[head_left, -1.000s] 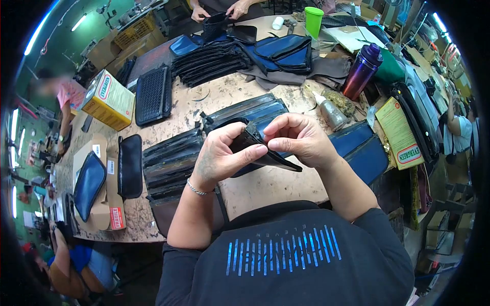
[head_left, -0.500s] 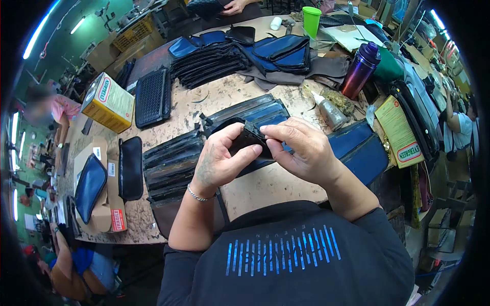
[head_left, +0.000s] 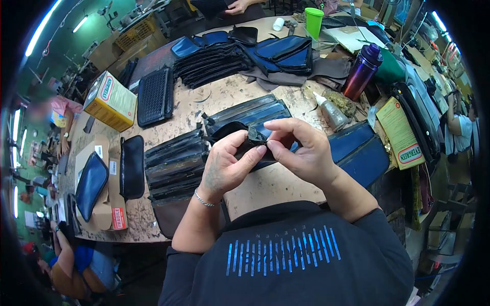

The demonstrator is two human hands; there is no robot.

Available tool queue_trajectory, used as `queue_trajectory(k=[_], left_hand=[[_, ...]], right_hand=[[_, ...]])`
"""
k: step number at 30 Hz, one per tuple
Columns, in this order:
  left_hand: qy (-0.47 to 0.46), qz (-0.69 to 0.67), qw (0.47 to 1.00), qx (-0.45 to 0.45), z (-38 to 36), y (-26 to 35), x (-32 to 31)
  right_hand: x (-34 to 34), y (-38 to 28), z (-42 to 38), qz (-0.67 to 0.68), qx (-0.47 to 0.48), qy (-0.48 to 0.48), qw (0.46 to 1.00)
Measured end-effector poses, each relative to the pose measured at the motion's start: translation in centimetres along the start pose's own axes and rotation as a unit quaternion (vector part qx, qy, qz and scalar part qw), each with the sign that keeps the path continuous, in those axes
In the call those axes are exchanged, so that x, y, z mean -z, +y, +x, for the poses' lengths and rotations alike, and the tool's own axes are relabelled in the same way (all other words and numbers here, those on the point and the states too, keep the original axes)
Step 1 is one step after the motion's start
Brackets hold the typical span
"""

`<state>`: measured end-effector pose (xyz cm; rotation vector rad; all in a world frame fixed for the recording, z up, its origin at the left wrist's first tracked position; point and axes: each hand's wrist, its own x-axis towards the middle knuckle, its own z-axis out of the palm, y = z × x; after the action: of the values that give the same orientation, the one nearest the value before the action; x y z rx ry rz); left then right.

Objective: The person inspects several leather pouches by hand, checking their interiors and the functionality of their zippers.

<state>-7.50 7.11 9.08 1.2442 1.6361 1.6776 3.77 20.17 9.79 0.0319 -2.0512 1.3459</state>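
Note:
Between both hands, above the worktable, is a small black leather pouch point(head_left: 230, 128) with its corner turned up. My left hand point(head_left: 224, 166) grips it, thumb and fingers closed near that corner. At the corner's right edge, my right hand point(head_left: 306, 153) pinches with thumb and index finger; the other fingers curl behind. The fingers partly hide the pouch. Beneath and around the hands lie overlapping dark leather panels point(head_left: 176, 163) and blue-lined panels point(head_left: 250, 113). A larger blue panel point(head_left: 360, 155) lies beside my right forearm.
On the worktable point(head_left: 199, 104) stand a yellow tin point(head_left: 113, 102), a purple bottle point(head_left: 361, 74), a green cup point(head_left: 313, 23) and a glue bottle point(head_left: 332, 113). Stacked black pouches point(head_left: 212, 64) lie farther back. Cardboard point(head_left: 104, 204) is at left; another person's hand point(head_left: 238, 6) shows at the far side.
My right index finger has lifted and straightened while its thumb stays at the pouch's corner. The corner has opened out slightly between the hands. The view has shifted a little.

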Motion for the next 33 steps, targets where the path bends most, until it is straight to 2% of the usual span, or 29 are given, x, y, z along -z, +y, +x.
queue_trajectory(k=[1,3,4,6,11,13,14,15,16,18,21,23,24,26,27,30,31,33], left_hand=[[0.0,0.0,1.0,0.0,-0.1,0.0,0.0],[-0.011,-0.049,0.998,0.024,-0.2,0.1,0.0],[-0.011,-0.049,0.998,0.023,-0.2,0.1,0.0],[-0.026,-0.054,0.997,0.043,-0.3,-0.1,0.3],[-0.05,-0.03,0.997,0.051,-0.2,0.5,0.3],[-0.055,-0.018,0.997,0.046,-0.1,0.5,0.0],[-0.058,0.036,0.998,0.006,0.1,0.4,-0.1],[-0.062,0.09,0.993,-0.035,0.2,0.4,-0.2],[-0.064,0.089,0.993,-0.036,0.3,0.5,-0.2],[-0.075,0.131,0.988,-0.031,0.3,0.8,-0.2],[-0.077,0.158,0.984,-0.023,0.3,0.8,-0.2],[-0.07,0.141,0.987,-0.038,0.3,0.3,-0.3],[-0.064,0.125,0.989,-0.053,0.2,0.1,-0.3],[-0.084,0.13,0.988,-0.027,0.1,0.3,0.1],[-0.103,0.134,0.986,-0.001,0.0,0.4,0.3],[-0.113,0.101,0.988,-0.001,-0.1,0.0,0.3],[-0.114,0.101,0.988,-0.001,-0.1,-0.2,0.3],[-0.134,0.087,0.985,-0.062,0.0,-0.5,0.5]], right_hand=[[0.0,0.0,0.0,0.0,0.0,0.0,1.0],[0.0,0.3,0.0,0.172,-0.129,-0.005,0.977],[0.1,0.5,0.0,0.172,-0.129,-0.006,0.977],[0.2,1.0,0.3,0.274,-0.185,-0.021,0.944],[0.4,1.0,0.3,0.309,-0.18,-0.032,0.933],[0.5,0.2,0.3,0.105,-0.053,-0.04,0.992],[0.5,-0.1,0.3,0.104,-0.054,-0.039,0.992],[0.5,-0.4,0.4,0.032,-0.011,-0.029,0.999],[0.4,-0.6,0.5,-0.041,0.033,-0.018,0.998],[0.4,-0.6,0.4,-0.041,0.035,-0.008,0.999],[0.3,-0.3,0.1,-0.002,-0.016,0.011,1.0],[0.2,-0.2,0.0,0.086,-0.108,0.018,0.99],[0.1,-0.1,0.0,0.086,-0.109,0.018,0.99],[0.1,0.4,0.0,0.187,-0.144,0.007,0.972],[0.1,0.5,0.0,0.187,-0.144,0.007,0.972],[0.3,0.6,0.4,0.203,-0.17,0.002,0.964],[0.6,0.6,0.5,0.249,-0.217,-0.022,0.944],[0.8,1.1,0.7,0.335,-0.287,-0.052,0.896]])
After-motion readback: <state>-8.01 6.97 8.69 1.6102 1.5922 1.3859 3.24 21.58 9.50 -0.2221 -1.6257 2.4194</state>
